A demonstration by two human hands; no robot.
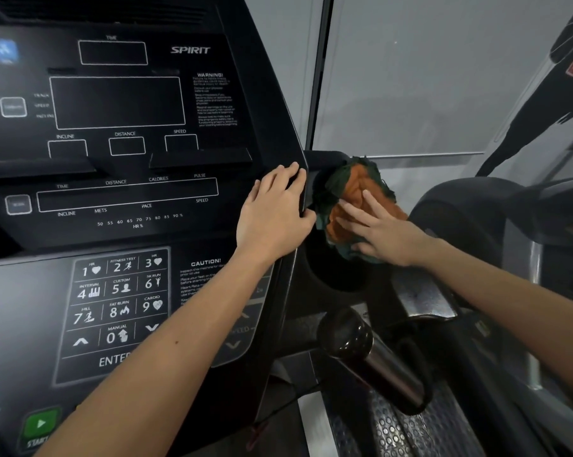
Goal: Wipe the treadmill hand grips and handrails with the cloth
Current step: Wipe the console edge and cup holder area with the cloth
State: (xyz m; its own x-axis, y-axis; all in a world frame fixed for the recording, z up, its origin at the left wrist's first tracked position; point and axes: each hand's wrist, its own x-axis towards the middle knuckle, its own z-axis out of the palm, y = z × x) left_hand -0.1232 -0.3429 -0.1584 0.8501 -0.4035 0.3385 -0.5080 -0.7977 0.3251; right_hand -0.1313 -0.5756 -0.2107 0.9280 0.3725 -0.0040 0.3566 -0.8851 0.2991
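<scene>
Two hands, fingers flat, released: left hand [275, 212] rests on console [120, 103] edge; right hand [382, 225] presses cloth [347, 192] on handrail [326, 158] right of console. Hand grip [370, 354] below console: probably unwiped.

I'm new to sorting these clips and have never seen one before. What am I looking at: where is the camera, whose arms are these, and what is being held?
This is a single picture from a camera worn on a person's head, looking forward and down, so the two bare arms are the wearer's own. In front is a treadmill console with dark displays and a number keypad. The left hand rests flat on the console's right edge. The right hand presses an orange and dark green cloth with straight fingers against the black frame beside the console, just above a round recess. Lower down, a shiny metal hand grip sticks out, untouched.
</scene>
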